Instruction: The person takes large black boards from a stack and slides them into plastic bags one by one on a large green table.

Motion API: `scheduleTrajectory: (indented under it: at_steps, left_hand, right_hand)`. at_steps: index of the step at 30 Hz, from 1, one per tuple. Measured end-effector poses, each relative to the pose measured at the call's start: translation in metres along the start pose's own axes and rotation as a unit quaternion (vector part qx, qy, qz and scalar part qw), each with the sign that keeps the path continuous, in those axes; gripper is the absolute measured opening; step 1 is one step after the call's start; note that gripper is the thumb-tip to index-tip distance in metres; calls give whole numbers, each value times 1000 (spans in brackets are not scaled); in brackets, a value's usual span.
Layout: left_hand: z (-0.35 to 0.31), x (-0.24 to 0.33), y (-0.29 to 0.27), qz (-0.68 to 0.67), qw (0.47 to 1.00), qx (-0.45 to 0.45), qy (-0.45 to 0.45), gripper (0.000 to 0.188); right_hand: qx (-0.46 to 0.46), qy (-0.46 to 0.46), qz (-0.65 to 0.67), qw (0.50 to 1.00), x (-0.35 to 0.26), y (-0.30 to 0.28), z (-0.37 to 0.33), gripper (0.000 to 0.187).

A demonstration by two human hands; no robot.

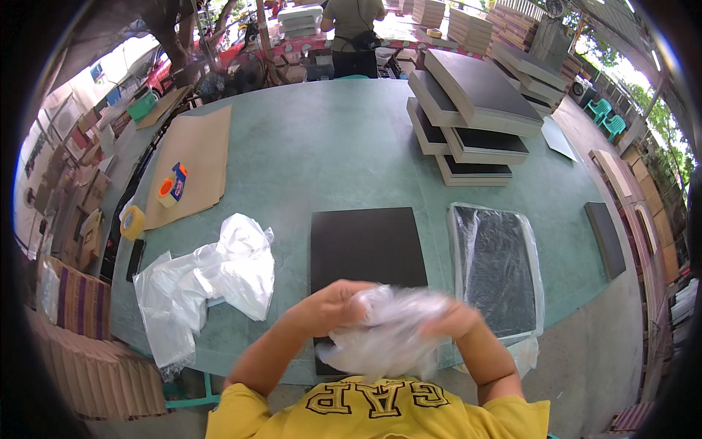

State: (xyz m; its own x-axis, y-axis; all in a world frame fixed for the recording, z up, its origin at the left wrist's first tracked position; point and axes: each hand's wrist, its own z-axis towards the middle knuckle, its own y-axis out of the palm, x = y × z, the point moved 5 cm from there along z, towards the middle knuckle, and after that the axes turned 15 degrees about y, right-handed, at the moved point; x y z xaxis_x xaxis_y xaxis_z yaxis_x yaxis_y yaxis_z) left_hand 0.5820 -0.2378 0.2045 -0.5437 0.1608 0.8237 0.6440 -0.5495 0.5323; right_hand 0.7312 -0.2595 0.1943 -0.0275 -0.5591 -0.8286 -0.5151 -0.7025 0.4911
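Note:
Between my hands is a crumpled clear plastic bag [387, 333], blurred by motion, just above the near edge of the table. My left hand [338, 306] is closed on its left side. My right hand [452, 319] grips the other side, its fingers smeared. Beneath the bag lies a flat black board [365, 245], partly covered by my hands and the plastic. To the right, a similar black board in clear plastic [497, 271] rests on the table. A loose heap of clear plastic bags [219, 274] lies to the left.
Stacked dark boards [482, 95] rise at the far right of the green table [322, 146]. Brown cardboard [194, 161] at left carries a tape dispenser [172, 186]; a yellow tape roll [132, 222] sits nearby. A dark block [604, 241] lies by the right edge. Another person [354, 36] stands beyond.

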Motion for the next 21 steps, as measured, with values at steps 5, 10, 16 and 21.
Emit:
scheduleTrajectory:
  at_steps: [5, 10, 16, 21]
  left_hand:
    - [-10, 11, -10, -29, 995, -95, -4, 17]
    - [-20, 2, 25, 328, 823, -437, -154, 21]
    - [-40, -33, -82, 785, 543, -256, -155, 19]
    - [-62, -60, -81, 741, 478, -438, -173, 9]
  right_hand:
    - [-279, 137, -13, 951, 20, 12, 14, 38]
    - [93, 293, -674, 672, 59, -52, 7, 50]
    - [61, 359, -810, 459, 22, -29, 4, 27]
    - [315, 208, -584, 719, -54, -52, 2, 18]
